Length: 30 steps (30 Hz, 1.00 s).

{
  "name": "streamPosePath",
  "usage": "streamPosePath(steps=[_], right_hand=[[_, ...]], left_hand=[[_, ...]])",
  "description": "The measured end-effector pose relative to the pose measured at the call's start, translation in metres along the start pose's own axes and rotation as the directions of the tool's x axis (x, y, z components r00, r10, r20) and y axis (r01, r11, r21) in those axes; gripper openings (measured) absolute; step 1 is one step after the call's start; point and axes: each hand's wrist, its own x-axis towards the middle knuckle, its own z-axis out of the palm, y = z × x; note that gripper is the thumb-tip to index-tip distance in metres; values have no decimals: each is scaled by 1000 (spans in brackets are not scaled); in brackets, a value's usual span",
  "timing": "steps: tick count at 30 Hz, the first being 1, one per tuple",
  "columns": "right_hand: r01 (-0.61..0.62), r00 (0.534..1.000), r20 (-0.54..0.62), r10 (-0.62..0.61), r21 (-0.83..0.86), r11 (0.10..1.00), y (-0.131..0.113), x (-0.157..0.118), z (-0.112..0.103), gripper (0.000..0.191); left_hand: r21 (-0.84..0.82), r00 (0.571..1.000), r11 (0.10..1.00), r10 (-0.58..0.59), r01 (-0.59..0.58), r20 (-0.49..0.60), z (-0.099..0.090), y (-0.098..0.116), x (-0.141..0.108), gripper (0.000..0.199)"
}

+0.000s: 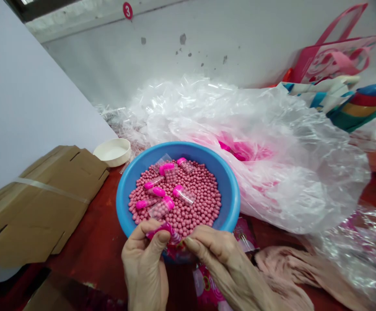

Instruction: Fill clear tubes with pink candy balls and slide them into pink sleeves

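Observation:
A blue basin (pixel 123 203) filled with pink beads (pixel 203 196) stands in front of me. Several small clear tubes with bright pink caps lie on the beads, among them one tube (pixel 184 195) near the middle. Over the basin's near rim, my left hand (pixel 149 259) pinches a small shiny pink piece (pixel 166 228) between thumb and fingers; its exact kind is unclear. My right hand (pixel 220 255) is closed in a pinch right beside that piece. What sits between its fingertips is too small and partly hidden to name.
Crumpled clear plastic bags (pixel 291 172), one with pink things inside, fill the right and back. Flattened cardboard (pixel 42 203) lies left, near a white round lid (pixel 112 152). A pinkish cloth (pixel 285 263) and printed pink packaging (pixel 207 287) lie near my right arm.

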Motion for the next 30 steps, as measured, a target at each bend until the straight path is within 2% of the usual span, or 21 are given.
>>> streamPosePath(steps=[3,5,8,11,16,17,20,22,23,27,30], right_hand=[[-106,994,40,104,76,991,3,5,3,6],[-147,989,36,144,120,982,5,10,6,7],[-99,995,8,99,103,990,6,18,7,20],[-59,998,-3,59,-11,998,5,25,5,21],[-26,992,114,47,-176,984,13,41,-5,34],[-34,991,115,64,-244,969,18,46,-7,37],[-90,990,54,134,-495,864,41,65,-7,24],[-90,982,77,175,-622,777,57,75,-4,17],[-78,974,108,199,-665,743,64,79,-1,19],[-3,940,228,253,-739,674,77,83,7,26],[2,939,234,250,-735,679,76,82,8,24]], left_hand=[[-28,1000,999,-25,25,2,1,0,2,22],[-40,999,998,-37,37,14,2,0,2,23],[-69,993,993,-94,99,76,1,-2,2,33],[-74,976,979,-182,191,116,0,-2,2,39],[-103,966,963,-238,248,104,2,1,8,17],[-127,968,961,-235,244,88,3,2,11,15],[-208,973,950,-223,231,62,2,0,19,15],[-252,966,933,-243,256,83,-1,-2,27,18],[-271,959,921,-264,281,99,-3,-4,30,21],[-311,934,880,-333,358,130,-11,-11,45,22],[-323,939,882,-320,345,128,-13,-13,53,19]])
